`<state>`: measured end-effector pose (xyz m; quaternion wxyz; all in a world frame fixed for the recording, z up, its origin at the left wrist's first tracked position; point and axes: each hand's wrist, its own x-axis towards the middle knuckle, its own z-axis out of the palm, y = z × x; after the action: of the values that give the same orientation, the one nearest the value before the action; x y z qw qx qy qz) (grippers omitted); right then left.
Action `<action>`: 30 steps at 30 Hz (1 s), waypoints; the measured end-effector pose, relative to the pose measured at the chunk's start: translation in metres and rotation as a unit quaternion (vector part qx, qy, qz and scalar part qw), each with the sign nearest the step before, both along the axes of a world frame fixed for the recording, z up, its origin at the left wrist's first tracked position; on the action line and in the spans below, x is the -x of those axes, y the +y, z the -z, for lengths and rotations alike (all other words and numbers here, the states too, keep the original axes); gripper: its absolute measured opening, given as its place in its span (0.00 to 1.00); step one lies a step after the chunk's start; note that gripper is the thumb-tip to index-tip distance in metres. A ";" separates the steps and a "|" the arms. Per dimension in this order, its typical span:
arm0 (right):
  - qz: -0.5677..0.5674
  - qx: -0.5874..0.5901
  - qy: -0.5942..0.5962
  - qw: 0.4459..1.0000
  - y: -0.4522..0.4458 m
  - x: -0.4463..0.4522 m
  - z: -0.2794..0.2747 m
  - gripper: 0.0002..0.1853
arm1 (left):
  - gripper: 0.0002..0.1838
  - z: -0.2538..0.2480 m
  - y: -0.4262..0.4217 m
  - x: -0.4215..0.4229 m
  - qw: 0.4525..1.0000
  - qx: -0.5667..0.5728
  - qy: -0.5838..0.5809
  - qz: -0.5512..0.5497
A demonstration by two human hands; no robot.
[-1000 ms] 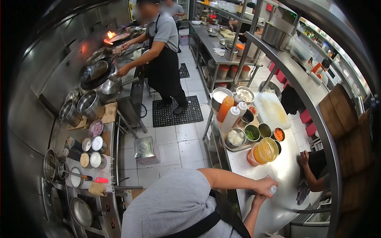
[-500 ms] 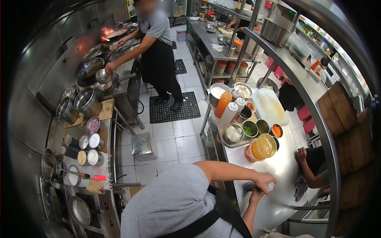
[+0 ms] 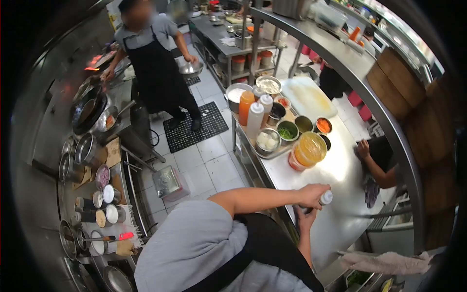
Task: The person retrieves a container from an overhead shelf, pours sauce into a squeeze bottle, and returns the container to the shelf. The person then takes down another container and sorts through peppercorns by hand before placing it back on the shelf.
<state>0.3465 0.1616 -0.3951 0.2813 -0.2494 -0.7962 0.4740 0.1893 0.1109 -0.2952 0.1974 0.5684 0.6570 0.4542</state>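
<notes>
Over the steel counter (image 3: 335, 219), my left hand (image 3: 313, 195) is closed around a bottle with a pale, rounded end (image 3: 326, 197). My right hand (image 3: 305, 220) grips the same bottle just below, its fingers partly hidden by the left. Most of the bottle is covered by the hands; a dark grey part shows between them. Nearest to the hands stands a plastic-wrapped orange-yellow tub (image 3: 310, 150). Behind it are a container of chopped greens (image 3: 287, 130), a bowl of white pieces (image 3: 268, 140), orange slices (image 3: 323, 125) and a white squeeze bottle (image 3: 254, 119).
A co-worker in a black apron (image 3: 158, 73) holds a metal bowl (image 3: 190, 68) by the stove. Another person's arm (image 3: 377, 165) rests near the counter's far side. An overhead steel shelf (image 3: 350, 58) curves above. A tin (image 3: 168, 181) stands on the floor.
My view has shifted, and both hands stay on the bottle. The co-worker has turned from the stove and swung the metal bowl out over the aisle.
</notes>
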 end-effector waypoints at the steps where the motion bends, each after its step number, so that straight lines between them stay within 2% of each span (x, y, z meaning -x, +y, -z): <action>1: 0.018 -0.075 -0.036 0.996 -0.005 -0.005 -0.009 0.42 | 0.42 0.000 -0.001 0.001 1.000 -0.010 0.002 0.000; 4: 0.043 -0.079 -0.061 0.994 -0.003 -0.019 0.009 0.46 | 0.40 -0.011 -0.010 0.009 1.000 0.008 -0.024 -0.002; 6: 0.058 -0.089 -0.067 0.992 -0.003 -0.023 0.017 0.44 | 0.35 -0.022 -0.018 0.017 0.999 0.008 -0.026 -0.018; 8: 0.059 -0.134 -0.097 0.984 -0.004 -0.024 0.012 0.42 | 0.38 -0.055 -0.033 0.029 0.997 0.035 -0.066 0.003; 10: 0.050 -0.133 -0.105 0.984 0.000 -0.027 0.018 0.42 | 0.41 -0.084 -0.044 0.044 0.999 0.009 -0.034 -0.023; 12: 0.044 -0.108 -0.097 0.988 -0.001 -0.026 0.011 0.40 | 0.40 -0.120 -0.057 0.065 0.995 -0.073 -0.047 -0.055; 14: 0.051 -0.127 -0.091 0.986 -0.002 -0.026 0.009 0.36 | 0.42 -0.156 -0.070 0.092 0.993 -0.060 -0.078 -0.063; 16: 0.056 -0.146 -0.091 0.983 -0.003 -0.023 0.010 0.35 | 0.41 -0.197 -0.086 0.117 0.992 -0.021 -0.056 -0.110; 18: 0.061 -0.156 -0.087 0.982 -0.004 -0.021 0.010 0.33 | 0.38 -0.197 -0.088 0.159 0.986 -0.031 -0.016 -0.162; 20: 0.067 -0.162 -0.090 0.980 -0.006 -0.020 0.012 0.32 | 0.37 -0.219 -0.094 0.184 0.982 -0.087 -0.074 -0.149; 22: 0.068 -0.172 -0.100 0.978 -0.006 -0.019 0.012 0.32 | 0.37 -0.229 -0.095 0.211 0.976 -0.057 -0.050 -0.203; 23: 0.068 -0.178 -0.104 0.976 -0.006 -0.019 0.012 0.31 | 0.38 -0.228 -0.092 0.226 0.966 -0.054 0.021 -0.252; 26: 0.069 -0.190 -0.105 0.974 -0.006 -0.017 0.012 0.31 | 0.38 -0.199 -0.070 0.279 0.925 -0.097 0.109 -0.350; 30: 0.085 -0.189 -0.114 0.972 -0.008 -0.016 0.010 0.28 | 0.38 -0.192 -0.041 0.303 0.905 -0.101 0.121 -0.396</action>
<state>0.3623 0.1536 -0.4054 0.2702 -0.3107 -0.8742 0.2575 -0.1138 0.0702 -0.1030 -0.1382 0.3292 0.7975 0.4863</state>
